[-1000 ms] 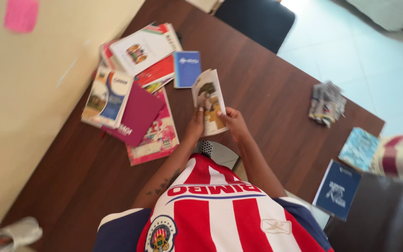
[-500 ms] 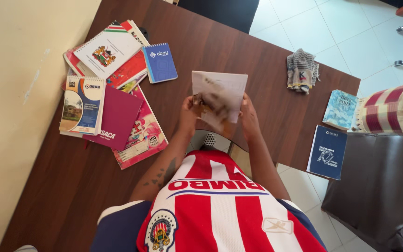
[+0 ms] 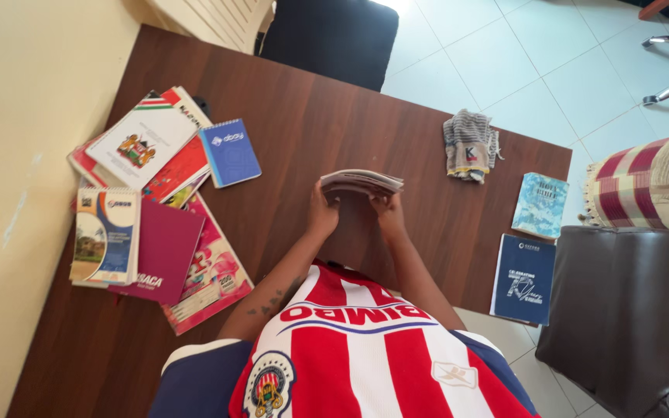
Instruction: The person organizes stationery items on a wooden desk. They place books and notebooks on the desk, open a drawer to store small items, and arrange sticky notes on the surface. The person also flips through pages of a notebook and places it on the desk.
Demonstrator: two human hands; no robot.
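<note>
Two hands closed on one booklet (image 3: pixel 361 182): left hand (image 3: pixel 323 217) pinched left end, right hand (image 3: pixel 387 215) pinched right end. Booklet was held edge-on to camera, flat, above table (image 3: pixel 311 131), centred ahead of torso. Long axis was set left-right, spanning both hands; neither hand was nearer. Book pile (image 3: pixel 156 209) lay well apart to left, blue notebook (image 3: pixel 229 152) nearest of it. Cloth (image 3: pixel 470 145) and two books (image 3: pixel 532 248) lay to right, apart from hands.

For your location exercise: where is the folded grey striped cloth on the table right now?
In the head view, the grey striped cloth lies on the brown table toward its far right edge, beyond the light blue book and right of the held booklet.
</note>
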